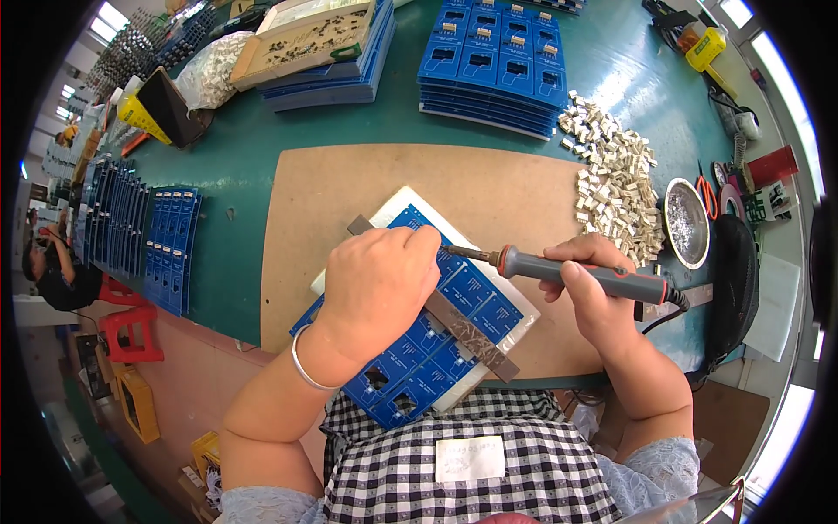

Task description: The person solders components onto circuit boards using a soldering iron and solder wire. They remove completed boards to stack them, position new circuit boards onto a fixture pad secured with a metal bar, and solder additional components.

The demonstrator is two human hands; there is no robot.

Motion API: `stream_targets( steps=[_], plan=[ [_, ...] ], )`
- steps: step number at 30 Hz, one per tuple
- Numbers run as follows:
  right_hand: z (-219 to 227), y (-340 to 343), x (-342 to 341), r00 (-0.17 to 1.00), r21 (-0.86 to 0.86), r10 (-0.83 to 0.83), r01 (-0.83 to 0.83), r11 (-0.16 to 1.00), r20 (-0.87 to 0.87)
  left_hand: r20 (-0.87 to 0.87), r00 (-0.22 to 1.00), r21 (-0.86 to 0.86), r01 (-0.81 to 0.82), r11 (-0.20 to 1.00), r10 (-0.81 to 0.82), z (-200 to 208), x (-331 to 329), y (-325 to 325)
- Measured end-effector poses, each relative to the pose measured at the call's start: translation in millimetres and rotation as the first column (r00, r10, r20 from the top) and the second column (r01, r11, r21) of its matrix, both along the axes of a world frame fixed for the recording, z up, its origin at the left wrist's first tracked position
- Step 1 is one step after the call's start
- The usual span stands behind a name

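Note:
My right hand [598,297] grips a grey and red soldering iron [572,273] by its handle, with the tip pointing left. That tip reaches close to the fingers of my left hand [380,278], which is closed over the board; whatever its fingertips pinch is hidden. Beneath it, a blue circuit board panel [410,360] lies at a slant, its near corner reaching past the table edge. A dark flat metal bar [471,336] crosses the panel diagonally. Under both is a whitish pad [526,321], resting on a brown board [305,196].
A pile of white connectors [615,175] and a metal bowl [671,218] sit at the right, near orange-handled scissors [707,199]. Stacked blue boards [480,77] and a cardboard tray [253,68] of small parts stand behind. Upright boards [170,253] line the left; another person [65,275] is beyond.

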State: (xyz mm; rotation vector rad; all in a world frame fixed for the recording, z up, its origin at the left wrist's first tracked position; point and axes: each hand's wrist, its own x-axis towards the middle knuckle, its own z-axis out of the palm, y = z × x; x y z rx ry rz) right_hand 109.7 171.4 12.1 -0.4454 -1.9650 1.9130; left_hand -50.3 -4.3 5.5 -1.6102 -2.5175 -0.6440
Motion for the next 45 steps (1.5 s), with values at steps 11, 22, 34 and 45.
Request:
stream_targets(
  steps=[11, 22, 34, 45],
  plan=[
    [2.7, 5.8, 14.4, 0.999, 0.022, -0.025, 0.024, 0.999, 0.041, 0.16, 0.986, 0.123, -0.066, 0.99, 0.046, 9.8, 3.6, -25.2],
    [-2.8, 7.9, 37.9, 0.991, -0.032, -0.106, 0.103, 0.994, -0.078, 0.253, 0.965, 0.187, -0.124, 0.974, 0.074, 6.1, 14.6, -27.8],
    [-4.7, 5.0, 33.7, 0.996, -0.041, -0.058, 0.055, 0.998, -0.071, 0.093, 0.996, 0.191, -0.002, 0.982, -0.016, 4.2, 15.7, -20.0],
    [-6.8, 3.9, 28.9, 0.998, -0.041, -0.011, 0.008, 0.999, -0.063, 0.111, 0.992, 0.17, 0.043, 0.985, -0.062, 0.1, 19.3, -17.3]
  ],
)
